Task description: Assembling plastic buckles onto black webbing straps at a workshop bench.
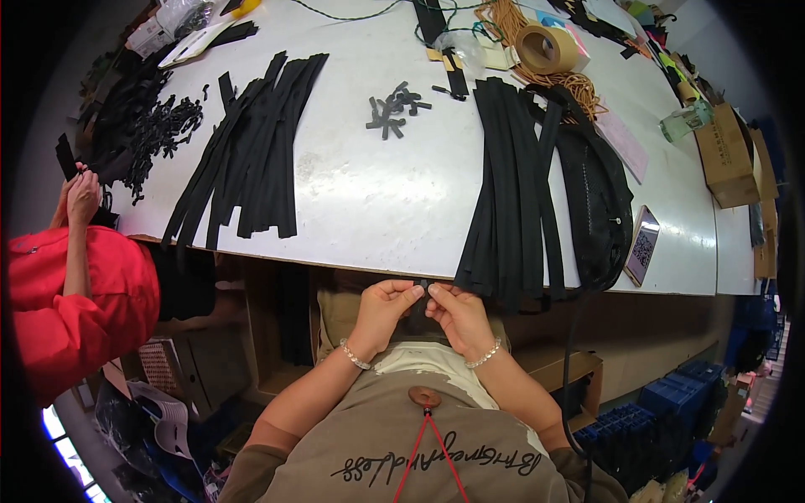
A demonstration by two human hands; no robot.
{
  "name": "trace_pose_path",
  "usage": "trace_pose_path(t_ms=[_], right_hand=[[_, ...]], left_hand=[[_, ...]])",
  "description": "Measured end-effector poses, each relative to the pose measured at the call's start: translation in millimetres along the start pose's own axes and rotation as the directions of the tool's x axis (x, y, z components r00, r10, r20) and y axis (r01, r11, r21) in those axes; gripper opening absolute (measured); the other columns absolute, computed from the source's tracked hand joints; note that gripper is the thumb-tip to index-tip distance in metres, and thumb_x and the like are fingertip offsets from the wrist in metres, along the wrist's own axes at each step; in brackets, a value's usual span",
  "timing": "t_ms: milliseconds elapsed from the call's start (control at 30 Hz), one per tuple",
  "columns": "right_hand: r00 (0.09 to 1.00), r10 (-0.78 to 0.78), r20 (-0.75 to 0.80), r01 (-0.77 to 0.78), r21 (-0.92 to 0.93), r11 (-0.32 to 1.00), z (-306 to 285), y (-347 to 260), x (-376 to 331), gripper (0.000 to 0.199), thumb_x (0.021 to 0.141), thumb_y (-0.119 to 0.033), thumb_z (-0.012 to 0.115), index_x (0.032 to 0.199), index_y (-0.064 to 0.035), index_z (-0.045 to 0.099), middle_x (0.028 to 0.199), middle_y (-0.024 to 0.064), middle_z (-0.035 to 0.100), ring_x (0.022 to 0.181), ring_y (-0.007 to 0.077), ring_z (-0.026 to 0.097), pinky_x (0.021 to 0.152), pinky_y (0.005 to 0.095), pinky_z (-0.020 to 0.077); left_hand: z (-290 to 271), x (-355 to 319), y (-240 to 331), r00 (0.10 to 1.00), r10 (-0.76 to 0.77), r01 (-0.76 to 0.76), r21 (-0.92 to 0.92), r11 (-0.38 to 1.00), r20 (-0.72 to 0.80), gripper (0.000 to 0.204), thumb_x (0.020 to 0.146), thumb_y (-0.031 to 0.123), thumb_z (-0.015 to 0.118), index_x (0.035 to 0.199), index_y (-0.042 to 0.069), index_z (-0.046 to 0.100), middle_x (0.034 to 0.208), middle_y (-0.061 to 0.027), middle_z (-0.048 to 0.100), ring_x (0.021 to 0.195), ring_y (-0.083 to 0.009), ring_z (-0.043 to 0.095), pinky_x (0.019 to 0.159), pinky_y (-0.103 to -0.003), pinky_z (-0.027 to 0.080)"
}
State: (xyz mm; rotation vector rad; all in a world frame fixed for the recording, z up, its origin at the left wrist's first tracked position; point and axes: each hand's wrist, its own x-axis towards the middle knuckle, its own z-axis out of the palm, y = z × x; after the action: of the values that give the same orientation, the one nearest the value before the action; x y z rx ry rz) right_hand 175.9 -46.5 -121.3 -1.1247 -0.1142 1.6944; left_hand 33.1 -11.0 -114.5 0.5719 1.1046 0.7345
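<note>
In front of my body, just off the table's near edge, my left hand point(390, 312) and my right hand point(459, 314) meet. The fingertips of both pinch a small black piece point(423, 286), mostly covered by the fingers, so its exact kind is hidden. Close to my right hand lies a bundle of long black straps point(510, 193), whose ends hang over the edge. Farther off, a loose pile of small dark strip-like pieces point(394, 109) sits mid-table. Another spread of black straps point(251, 151) lies to the left.
A black bag point(591, 197) and a phone point(642, 245) lie right on the white table point(377, 193). Behind them are a tape roll point(547, 49), orange cord point(501, 21), a glass jar point(686, 121) and a cardboard box point(726, 158). A co-worker in red point(80, 285) handles a black strap at left, beside a heap of small black pieces point(168, 126).
</note>
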Motion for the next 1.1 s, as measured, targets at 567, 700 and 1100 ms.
trace_pose_path(t_ms=[567, 700, 1100], right_hand=[[0.986, -0.109, -0.13, 0.121, 0.089, 0.989, 16, 13, 3, 0.006, 0.084, -0.003, 0.061, 0.09, -0.0008, 0.06, 0.079, 0.004, 0.059, 0.063, 0.0104, 0.054, 0.059, 0.0249, 0.046], [0.978, -0.129, -0.162, 0.146, 0.093, 0.985, 20, 16, 4, 0.004, 0.085, -0.003, 0.059, 0.089, -0.0003, 0.059, 0.077, 0.003, 0.058, 0.062, 0.0099, 0.053, 0.06, 0.0252, 0.0459], [1.0, 0.027, -0.015, -0.025, 0.08, 0.996, 12, -5, -2, 0.006, 0.087, -0.005, 0.058, 0.091, -0.0009, 0.059, 0.079, 0.005, 0.058, 0.068, 0.0126, 0.056, 0.065, 0.0258, 0.0478]], left_hand=[[-7, 10, -1, 0.999, 0.043, -0.044, 0.017, 0.999, 0.028, 0.008, 0.083, 0.002, 0.063, 0.089, -0.003, 0.063, 0.084, -0.0075, 0.066, 0.075, -0.0093, 0.061, 0.07, -0.021, 0.049], [-7, 13, 0, 0.996, 0.073, -0.075, 0.022, 0.997, 0.048, 0.005, 0.083, 0.003, 0.063, 0.086, -0.001, 0.064, 0.083, -0.0063, 0.066, 0.073, -0.0079, 0.06, 0.068, -0.021, 0.049], [-9, 3, 6, 0.998, 0.042, -0.042, 0.003, 0.999, 0.046, 0.007, 0.082, 0.0, 0.064, 0.089, -0.001, 0.062, 0.084, -0.0053, 0.065, 0.076, -0.008, 0.06, 0.068, -0.02, 0.049]])
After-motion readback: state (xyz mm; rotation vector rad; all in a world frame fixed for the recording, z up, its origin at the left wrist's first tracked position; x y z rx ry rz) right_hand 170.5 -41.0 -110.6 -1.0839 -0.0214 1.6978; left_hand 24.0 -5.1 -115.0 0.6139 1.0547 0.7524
